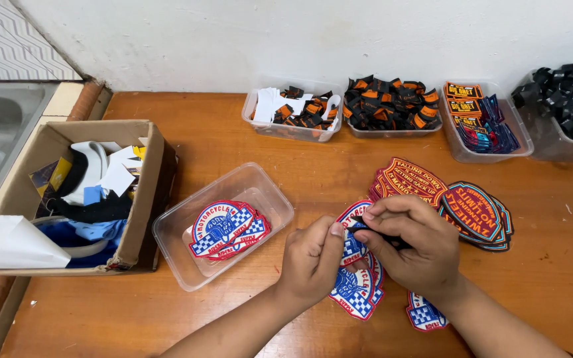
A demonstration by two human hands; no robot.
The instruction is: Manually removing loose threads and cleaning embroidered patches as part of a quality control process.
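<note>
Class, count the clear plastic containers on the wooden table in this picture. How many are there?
5: four in a row along the wall, and one nearer, left of the hands. More may lie beyond the right edge.

Blue-white checkered patches (356,292) lay under the fingers (392,222); red and dark oval patches (475,212) just right of them; more checkered ones in a clear tub (174,245) to the left; label bins (392,106) well beyond, w/ cardboard box (147,199) far left.
</note>
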